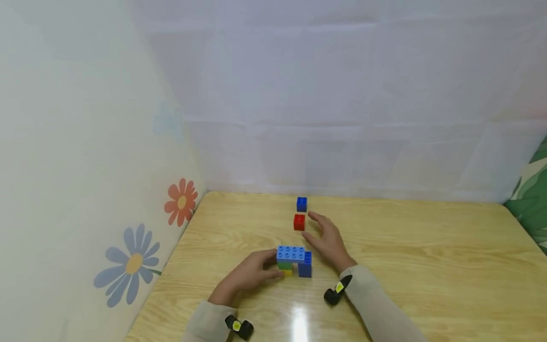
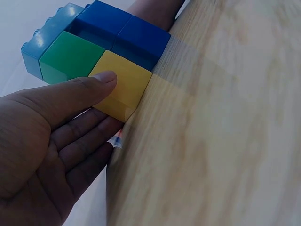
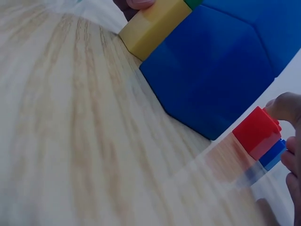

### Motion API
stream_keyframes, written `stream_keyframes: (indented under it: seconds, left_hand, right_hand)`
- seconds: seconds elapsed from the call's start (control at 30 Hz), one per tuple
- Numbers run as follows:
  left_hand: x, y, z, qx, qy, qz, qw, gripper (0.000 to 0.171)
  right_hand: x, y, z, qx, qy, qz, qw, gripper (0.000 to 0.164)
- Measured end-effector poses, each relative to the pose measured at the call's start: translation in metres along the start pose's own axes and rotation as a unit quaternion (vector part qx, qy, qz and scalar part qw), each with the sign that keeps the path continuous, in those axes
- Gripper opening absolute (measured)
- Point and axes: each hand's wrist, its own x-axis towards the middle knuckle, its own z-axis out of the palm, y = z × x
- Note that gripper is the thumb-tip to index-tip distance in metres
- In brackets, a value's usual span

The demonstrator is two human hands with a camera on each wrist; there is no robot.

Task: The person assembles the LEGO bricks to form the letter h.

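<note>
A small arch of toy bricks stands on the table, its light blue eight-stud brick [image 1: 291, 253] bridging two columns. The left column is a green brick [image 2: 71, 55] over a yellow brick [image 2: 126, 80]; the right column is of dark blue bricks [image 1: 305, 270]. My left hand [image 1: 252, 271] pinches the yellow brick, thumb on its near face and fingers behind. Beyond the arch, my right hand [image 1: 329, 241] reaches forward with thumb and fingers spread, just right of a red brick [image 1: 299, 222]. In the right wrist view the thumb overlaps the red brick's edge.
A small blue brick [image 1: 301, 204] sits behind the red one near the back edge of the wooden table [image 1: 406, 247]. A white cloth [image 1: 342, 95] hangs behind, and a wall with flower stickers [image 1: 181, 202] borders the left side.
</note>
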Motion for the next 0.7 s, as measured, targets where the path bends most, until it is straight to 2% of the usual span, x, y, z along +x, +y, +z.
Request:
stream_keyframes:
  seconds: [0.33, 0.7]
  left_hand:
    - [0.001, 0.001, 0.000, -0.003, 0.001, 0.004, 1.0000, 0.046]
    - [0.001, 0.000, -0.001, 0.003, 0.002, -0.002, 1.0000, 0.046]
  right_hand:
    - [0.011, 0.004, 0.004, -0.039, 0.002, -0.021, 0.999, 0.061]
    - [0.013, 0.001, 0.009, -0.045, -0.010, 0.022, 0.999, 0.058]
